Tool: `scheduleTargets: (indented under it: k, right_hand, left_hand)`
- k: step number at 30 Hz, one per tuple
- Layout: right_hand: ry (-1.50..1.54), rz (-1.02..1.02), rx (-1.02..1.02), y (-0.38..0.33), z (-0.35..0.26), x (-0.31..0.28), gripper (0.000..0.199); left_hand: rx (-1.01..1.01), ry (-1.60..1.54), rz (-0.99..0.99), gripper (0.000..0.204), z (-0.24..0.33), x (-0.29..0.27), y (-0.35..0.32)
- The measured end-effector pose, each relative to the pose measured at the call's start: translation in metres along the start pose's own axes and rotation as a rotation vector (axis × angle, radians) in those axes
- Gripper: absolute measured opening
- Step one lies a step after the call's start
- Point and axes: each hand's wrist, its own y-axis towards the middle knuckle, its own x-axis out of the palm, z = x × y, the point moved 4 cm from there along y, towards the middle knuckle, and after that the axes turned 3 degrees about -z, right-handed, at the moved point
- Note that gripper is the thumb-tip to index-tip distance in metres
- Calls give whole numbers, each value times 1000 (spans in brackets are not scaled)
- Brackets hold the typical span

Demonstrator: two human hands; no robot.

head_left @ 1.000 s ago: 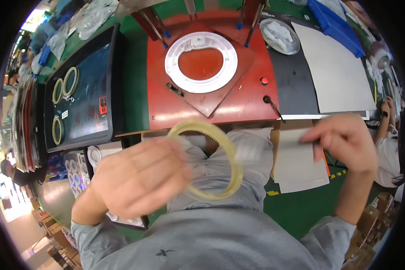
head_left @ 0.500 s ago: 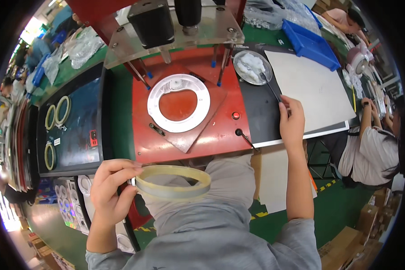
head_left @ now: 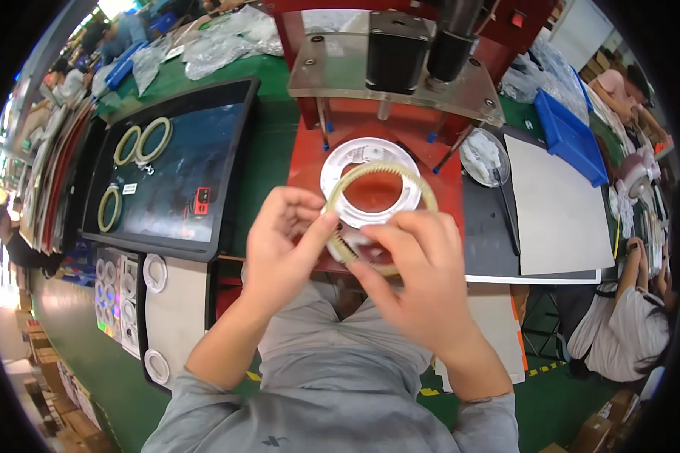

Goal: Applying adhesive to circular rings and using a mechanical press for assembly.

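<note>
A pale yellow ring gear (head_left: 429, 190), toothed on its inner side, is tilted up in front of me. My left hand (head_left: 283, 245) pinches its left edge between thumb and fingers. At its near edge, the thumb and fingers of my right hand (head_left: 419, 268) are closed on it, hiding part of the rim. Behind the ring, a white ring-shaped part (head_left: 363, 149) lies on the red machine base (head_left: 449, 204). To the right stands a round dish of white paste (head_left: 482, 157), with a thin dark stick (head_left: 511, 223) leaning out of it toward me.
A black tray (head_left: 238, 162) on the left carries several more yellow rings (head_left: 155, 138) and a small red device (head_left: 202, 201). Above the base hangs a clear press plate (head_left: 332, 72) with metal pins. A grey sheet (head_left: 559, 211) and a blue bin (head_left: 570, 140) lie right.
My right hand has let go of the stick at the dish and taken hold of the ring gear. My left hand has brought the ring up and forward. The view has shifted left.
</note>
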Motion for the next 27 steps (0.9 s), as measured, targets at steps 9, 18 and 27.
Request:
scheduleTargets:
  k: [9, 18, 27]
  right_hand:
    - [-87, -144, 38, 32, 30, 21, 23]
    - [-76, -395, 80, 50, 53, 8, 20]
    - [-68, -59, 147, 91, 22, -85, 15]
  left_hand:
    - [5, 160, 149, 28, -8, 16, 34]
    - [248, 554, 75, 16, -4, 3, 34]
    - [215, 278, 69, 15, -5, -16, 16]
